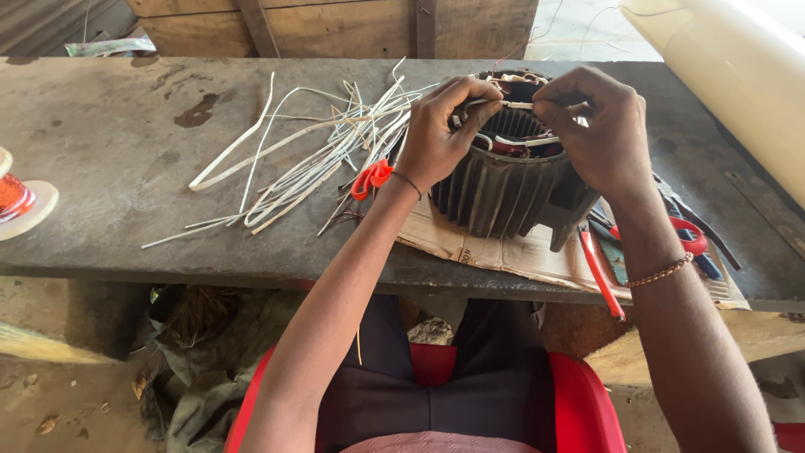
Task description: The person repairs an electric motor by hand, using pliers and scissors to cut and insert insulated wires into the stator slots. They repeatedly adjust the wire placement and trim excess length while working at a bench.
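Both hands over ribbed dark metal motor housing: my left hand and right hand pinch a thin white sleeve above its open top, copper windings inside. Left of housing, loose white strips; under it cardboard; right, red-handled pliers.

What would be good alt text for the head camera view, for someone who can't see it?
A person's left hand and right hand pinch a thin white strip over the open top of a dark ribbed motor housing standing on cardboard on a grey workbench. Loose white strips lie to its left, red-handled tools to its right.
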The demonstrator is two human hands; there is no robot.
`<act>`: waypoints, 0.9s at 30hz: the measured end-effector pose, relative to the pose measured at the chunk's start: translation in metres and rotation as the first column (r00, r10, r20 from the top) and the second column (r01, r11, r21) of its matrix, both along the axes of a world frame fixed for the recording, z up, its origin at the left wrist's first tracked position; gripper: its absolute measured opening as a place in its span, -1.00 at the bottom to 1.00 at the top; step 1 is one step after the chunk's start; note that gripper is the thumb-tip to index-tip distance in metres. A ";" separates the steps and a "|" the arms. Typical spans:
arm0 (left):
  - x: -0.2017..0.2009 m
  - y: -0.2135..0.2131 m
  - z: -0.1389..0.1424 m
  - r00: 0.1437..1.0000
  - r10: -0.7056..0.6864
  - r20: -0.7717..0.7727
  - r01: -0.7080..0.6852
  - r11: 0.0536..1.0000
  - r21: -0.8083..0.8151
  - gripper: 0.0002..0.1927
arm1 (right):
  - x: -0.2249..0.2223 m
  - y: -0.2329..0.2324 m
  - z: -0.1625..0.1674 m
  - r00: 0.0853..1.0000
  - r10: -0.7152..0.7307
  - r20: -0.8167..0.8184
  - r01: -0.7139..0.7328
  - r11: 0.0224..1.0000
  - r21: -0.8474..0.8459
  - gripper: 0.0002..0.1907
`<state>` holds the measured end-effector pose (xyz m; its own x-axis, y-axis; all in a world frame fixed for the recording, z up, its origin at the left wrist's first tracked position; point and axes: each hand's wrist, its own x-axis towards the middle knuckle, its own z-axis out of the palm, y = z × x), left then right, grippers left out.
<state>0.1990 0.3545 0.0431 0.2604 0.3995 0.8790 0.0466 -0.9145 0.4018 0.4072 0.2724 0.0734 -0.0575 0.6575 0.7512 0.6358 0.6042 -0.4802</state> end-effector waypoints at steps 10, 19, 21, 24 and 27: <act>0.003 0.004 -0.005 0.999 -0.038 0.016 0.037 0.998 0.060 -0.92 | 0.002 -0.002 0.002 0.998 0.040 -0.040 -0.044 0.992 -0.116 -0.87; -0.002 0.000 -0.001 0.995 -0.077 -0.060 0.078 0.997 0.014 -0.94 | 0.004 0.001 -0.001 0.997 0.069 0.018 -0.068 0.996 -0.065 -0.85; -0.003 -0.003 0.001 0.995 -0.076 -0.062 0.078 0.996 0.035 -0.94 | 0.003 0.001 -0.002 0.998 0.054 0.025 -0.053 0.998 -0.032 -0.86; -0.004 -0.007 0.001 0.998 -0.041 -0.046 0.045 0.995 0.092 -0.90 | 0.001 -0.001 -0.002 1.000 0.015 -0.019 -0.016 1.000 -0.010 -0.86; -0.002 -0.005 0.003 0.999 -0.027 -0.034 0.031 0.990 0.138 -0.90 | -0.001 -0.002 -0.001 0.998 -0.013 -0.065 0.011 0.999 -0.032 -0.86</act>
<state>0.1968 0.3496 0.0457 0.2989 0.2668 0.9162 0.0302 -0.9623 0.2704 0.4065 0.2705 0.0727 -0.0011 0.6812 0.7321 0.6100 0.5806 -0.5393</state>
